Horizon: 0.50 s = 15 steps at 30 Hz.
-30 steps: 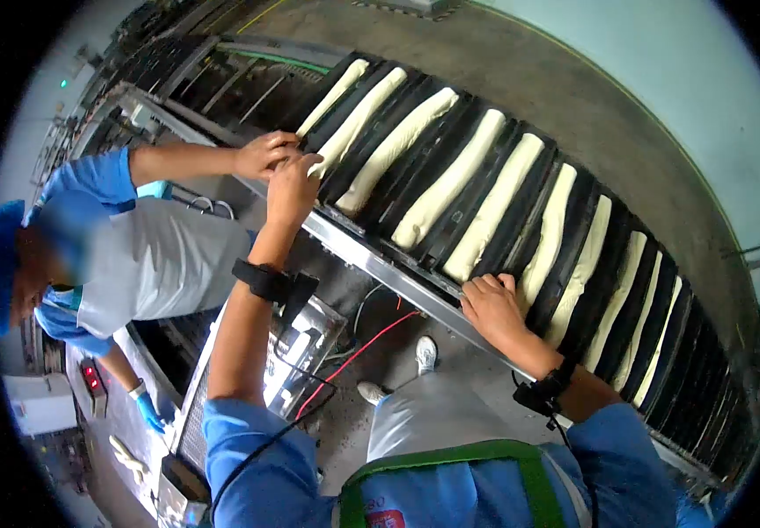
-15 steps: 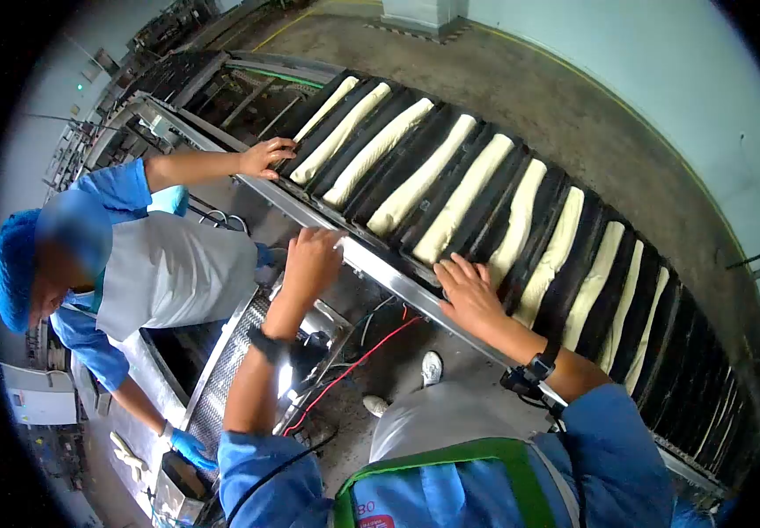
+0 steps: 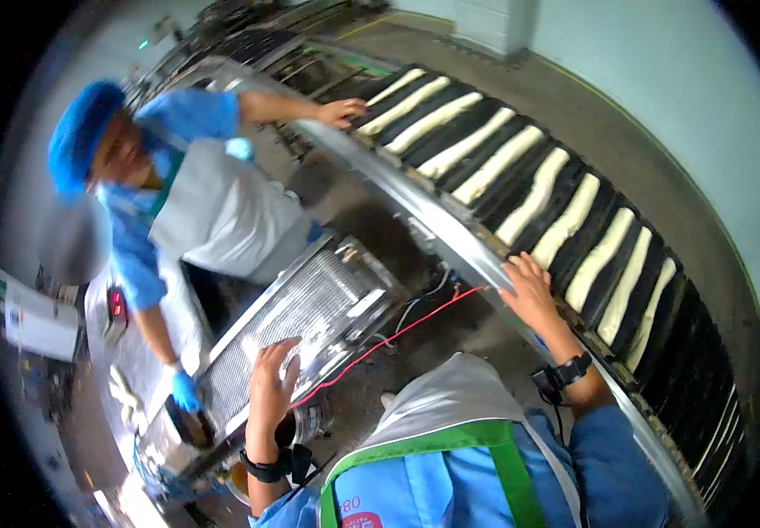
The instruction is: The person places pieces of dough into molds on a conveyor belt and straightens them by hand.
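Note:
Long pale dough strips (image 3: 534, 198) lie one per channel in a row of black baking moulds (image 3: 604, 211). My right hand (image 3: 531, 295) rests with its fingers spread on the near edge of the moulds, close to the ends of the middle strips. Over the ribbed metal conveyor belt (image 3: 261, 330), my left hand (image 3: 271, 383) hovers with nothing in it, its fingers loosely apart. A metal side rail (image 3: 415, 198) runs beneath the near edge of the moulds.
On the left, a co-worker (image 3: 221, 202) in a blue cap has one hand (image 3: 342, 113) at the far moulds and a blue-gloved hand (image 3: 184, 392) beside the belt. Dough pieces (image 3: 123, 394) lie on a metal table (image 3: 102, 352). A red cable (image 3: 389, 343) crosses below the rail.
The view has turned left. My left hand has dropped from beside the rail to above the ribbed belt. My right hand sits slightly further along the mould edge, towards me.

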Available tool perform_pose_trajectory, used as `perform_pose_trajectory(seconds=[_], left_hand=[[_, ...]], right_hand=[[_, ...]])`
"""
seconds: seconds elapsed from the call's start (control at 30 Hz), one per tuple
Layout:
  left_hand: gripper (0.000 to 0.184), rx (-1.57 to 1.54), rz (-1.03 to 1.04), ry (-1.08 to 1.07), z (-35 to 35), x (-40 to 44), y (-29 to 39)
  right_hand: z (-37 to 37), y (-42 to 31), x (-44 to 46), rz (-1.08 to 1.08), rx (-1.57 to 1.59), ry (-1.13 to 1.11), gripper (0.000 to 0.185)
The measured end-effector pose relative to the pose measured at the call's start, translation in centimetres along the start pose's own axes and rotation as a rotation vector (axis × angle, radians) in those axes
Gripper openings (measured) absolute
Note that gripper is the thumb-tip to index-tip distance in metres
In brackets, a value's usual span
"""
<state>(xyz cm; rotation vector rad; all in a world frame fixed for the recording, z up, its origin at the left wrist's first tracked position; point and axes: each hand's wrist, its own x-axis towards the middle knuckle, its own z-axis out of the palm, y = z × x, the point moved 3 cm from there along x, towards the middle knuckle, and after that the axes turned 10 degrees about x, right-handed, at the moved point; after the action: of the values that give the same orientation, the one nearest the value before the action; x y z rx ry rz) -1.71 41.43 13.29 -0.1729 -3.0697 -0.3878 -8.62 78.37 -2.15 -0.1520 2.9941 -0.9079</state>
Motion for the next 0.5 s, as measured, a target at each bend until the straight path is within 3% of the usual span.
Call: perform_pose_trajectory(seconds=[0.07,0.23,0.5], left_hand=[[0.023,-0.01,-0.082,0.041,-0.9,-4.1,-1.9],[0.024,-0.135,-0.299,0.03,-0.8,-11.1,-5.4],[0.024,-0.154,-0.245,0.156,-1.2,-18.8,-10.0]], right_hand=[[0.9,-1.0,-1.2,-0.114,0.03,0.074,0.043],[3.1,-5.5,-2.8,-0.179,0.008,-0.026,0.038],[6.5,-12.0,-7.2,-0.207,0.058,-0.152,0.037]])
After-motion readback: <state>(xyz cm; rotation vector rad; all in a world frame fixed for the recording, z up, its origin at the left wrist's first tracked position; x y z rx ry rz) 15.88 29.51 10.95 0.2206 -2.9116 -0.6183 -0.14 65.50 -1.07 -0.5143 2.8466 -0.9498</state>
